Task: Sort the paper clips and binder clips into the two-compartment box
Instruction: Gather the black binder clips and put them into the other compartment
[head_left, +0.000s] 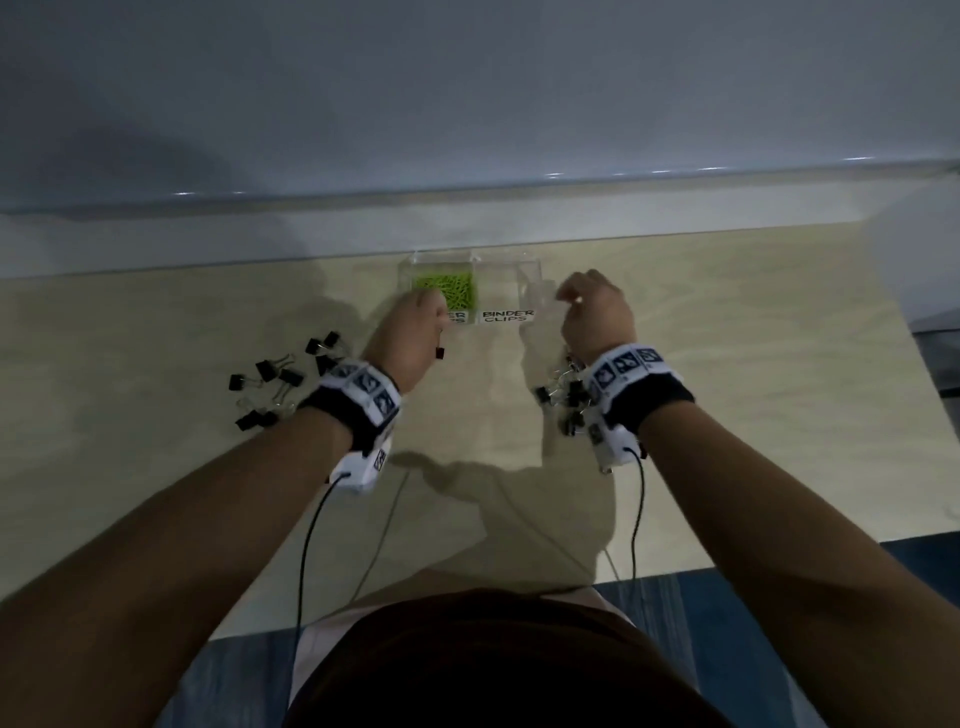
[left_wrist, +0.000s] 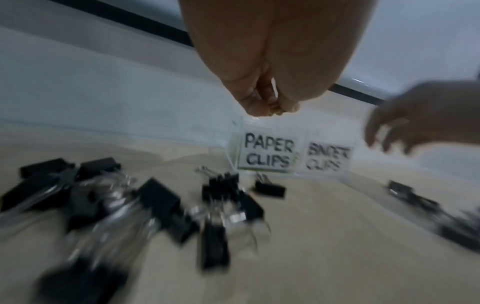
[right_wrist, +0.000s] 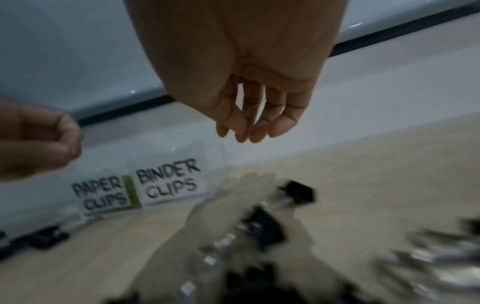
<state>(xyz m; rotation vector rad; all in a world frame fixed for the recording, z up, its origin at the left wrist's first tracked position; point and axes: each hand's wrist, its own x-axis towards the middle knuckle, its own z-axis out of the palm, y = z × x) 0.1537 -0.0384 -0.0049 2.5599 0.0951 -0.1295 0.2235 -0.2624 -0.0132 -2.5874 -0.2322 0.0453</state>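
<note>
A clear two-compartment box (head_left: 535, 270) stands at the table's back. Its left half, labelled PAPER CLIPS (left_wrist: 269, 151), holds green paper clips (head_left: 447, 288). The right half, labelled BINDER CLIPS (head_left: 508, 316), looks bare inside. My left hand (head_left: 434, 304) hovers over the box's front left corner, fingers bunched round a small yellowish paper clip (left_wrist: 276, 110). My right hand (head_left: 569, 297) hangs beside the box's right wall, its fingers (right_wrist: 257, 131) loose, pointing down and holding nothing. Black binder clips lie in a left pile (head_left: 280, 379) and a right pile (head_left: 563, 402).
One binder clip (head_left: 440, 353) lies alone on the table in front of the paper-clip label. The beige table (head_left: 727, 364) ends at a pale ledge behind the box. Thin black cables (head_left: 306, 545) trail from both wrist cameras toward my body.
</note>
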